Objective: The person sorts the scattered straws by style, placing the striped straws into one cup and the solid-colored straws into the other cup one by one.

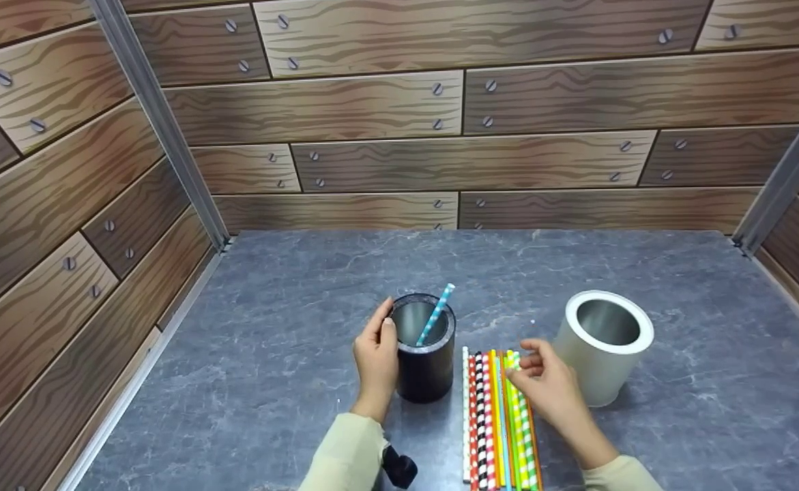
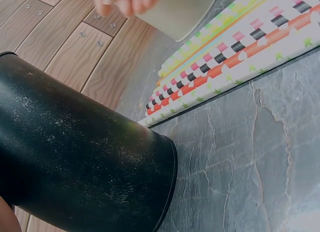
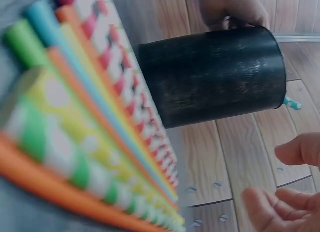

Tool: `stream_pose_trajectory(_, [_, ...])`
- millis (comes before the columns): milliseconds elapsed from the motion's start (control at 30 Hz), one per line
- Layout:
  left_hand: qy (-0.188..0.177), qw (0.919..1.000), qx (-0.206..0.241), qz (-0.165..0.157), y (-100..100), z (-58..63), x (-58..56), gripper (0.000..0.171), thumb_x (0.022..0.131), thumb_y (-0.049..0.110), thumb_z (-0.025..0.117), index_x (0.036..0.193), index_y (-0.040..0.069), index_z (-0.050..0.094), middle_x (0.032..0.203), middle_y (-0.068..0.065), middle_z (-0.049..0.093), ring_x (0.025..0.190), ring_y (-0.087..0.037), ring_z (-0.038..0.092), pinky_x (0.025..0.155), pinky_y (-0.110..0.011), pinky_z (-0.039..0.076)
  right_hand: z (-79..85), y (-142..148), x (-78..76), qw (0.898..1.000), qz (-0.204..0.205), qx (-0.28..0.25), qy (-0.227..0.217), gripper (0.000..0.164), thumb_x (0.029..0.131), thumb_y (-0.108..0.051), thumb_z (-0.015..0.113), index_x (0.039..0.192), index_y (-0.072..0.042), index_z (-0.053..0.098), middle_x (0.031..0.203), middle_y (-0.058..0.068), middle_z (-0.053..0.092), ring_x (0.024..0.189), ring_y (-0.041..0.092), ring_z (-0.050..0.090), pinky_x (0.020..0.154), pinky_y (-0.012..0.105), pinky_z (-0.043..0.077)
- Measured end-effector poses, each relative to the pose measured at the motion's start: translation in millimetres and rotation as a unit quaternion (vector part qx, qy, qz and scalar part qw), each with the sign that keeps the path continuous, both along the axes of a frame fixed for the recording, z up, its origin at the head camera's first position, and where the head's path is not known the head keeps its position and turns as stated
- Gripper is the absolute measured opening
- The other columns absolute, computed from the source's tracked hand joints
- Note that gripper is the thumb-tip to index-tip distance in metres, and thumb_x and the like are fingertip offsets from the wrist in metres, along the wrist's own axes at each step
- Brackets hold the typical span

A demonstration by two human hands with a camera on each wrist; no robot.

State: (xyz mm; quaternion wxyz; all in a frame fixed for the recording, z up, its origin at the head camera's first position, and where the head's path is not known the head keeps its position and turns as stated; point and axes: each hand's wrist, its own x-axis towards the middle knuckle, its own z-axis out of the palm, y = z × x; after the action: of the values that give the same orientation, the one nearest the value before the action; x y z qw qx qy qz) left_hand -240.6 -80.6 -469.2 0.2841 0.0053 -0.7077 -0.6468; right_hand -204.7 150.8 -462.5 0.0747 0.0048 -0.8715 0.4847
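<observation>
A black cylindrical cup [image 1: 425, 372] stands upright on the table, with a blue-and-white straw [image 1: 437, 312] leaning inside it. My left hand [image 1: 377, 358] holds the cup by its left side near the rim; in the right wrist view its bent fingers lie against the cup wall. Beside the cup lies a row of several coloured drinking straws [image 1: 491, 423], striped, dotted and plain. Just above the far ends of these straws is my right hand [image 1: 549, 385], its thumb and fingers apart with nothing between them, as the right wrist view also shows.
A white cup [image 1: 600, 372] with a thick rim stands right of the straws, close behind my right hand. The grey marbled table [image 1: 290, 293] is bounded by wood-patterned walls [image 1: 372, 109] at the back and sides.
</observation>
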Motion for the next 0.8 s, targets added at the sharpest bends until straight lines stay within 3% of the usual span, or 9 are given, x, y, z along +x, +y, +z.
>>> stream_pose_trajectory(167, [-0.006, 1.0, -0.001, 0.0, 0, -0.9, 0.3, 0.032, 0.094, 0.007, 0.047, 0.123, 0.004, 0.06, 0.124, -0.011, 0.06, 0.118, -0.023, 0.053, 0.096, -0.036, 0.046, -11.4, 6, 0.5, 0.998, 0.004, 0.027, -0.049, 0.053, 0.078, -0.015, 0.071, 0.123, 0.003, 0.05, 0.099, 0.015, 0.062, 0.084, 0.021, 0.06, 0.07, 0.032, 0.051])
stream_pose_trajectory(500, [0.002, 1.0, 0.001, 0.005, 1, 0.1, -1.0, 0.031, 0.093, 0.006, 0.048, 0.122, 0.002, 0.06, 0.123, -0.011, 0.06, 0.117, -0.023, 0.054, 0.096, -0.035, 0.046, -27.9, 14, -3.4, 0.994, 0.021, 0.037, -0.098, 0.061, 0.077, -0.016, 0.071, 0.127, 0.007, 0.046, 0.089, 0.01, 0.06, 0.073, 0.014, 0.055, 0.059, 0.027, 0.048])
stream_pose_trajectory(533, [0.003, 1.0, 0.001, 0.004, 1, 0.8, -0.9, 0.032, 0.093, 0.006, 0.048, 0.122, 0.002, 0.059, 0.123, -0.011, 0.06, 0.117, -0.024, 0.054, 0.096, -0.035, 0.046, -36.7, 17, -8.4, 0.994, 0.022, 0.037, -0.1, 0.063, 0.077, -0.019, 0.072, 0.129, 0.005, 0.045, 0.089, 0.009, 0.059, 0.072, 0.014, 0.055, 0.057, 0.027, 0.048])
stream_pose_trajectory(733, [0.012, 0.9999, 0.003, 0.004, 0, 0.4, -1.4, 0.031, 0.093, 0.006, 0.048, 0.122, 0.001, 0.06, 0.122, -0.012, 0.061, 0.116, -0.025, 0.054, 0.096, -0.034, 0.046, -40.5, 21, -13.3, 0.991, 0.025, 0.049, -0.121, 0.064, 0.078, -0.019, 0.071, 0.129, 0.008, 0.042, 0.092, 0.013, 0.058, 0.069, 0.015, 0.055, 0.054, 0.029, 0.048])
stream_pose_trajectory(800, [0.011, 0.9999, -0.001, 0.005, 0, -0.5, -1.4, 0.031, 0.093, 0.006, 0.048, 0.122, 0.001, 0.06, 0.122, -0.012, 0.061, 0.116, -0.025, 0.055, 0.095, -0.034, 0.046, -34.0, 18, -10.7, 0.99, 0.025, 0.058, -0.123, 0.062, 0.078, -0.016, 0.071, 0.127, 0.01, 0.043, 0.093, 0.015, 0.058, 0.07, 0.017, 0.055, 0.057, 0.03, 0.048])
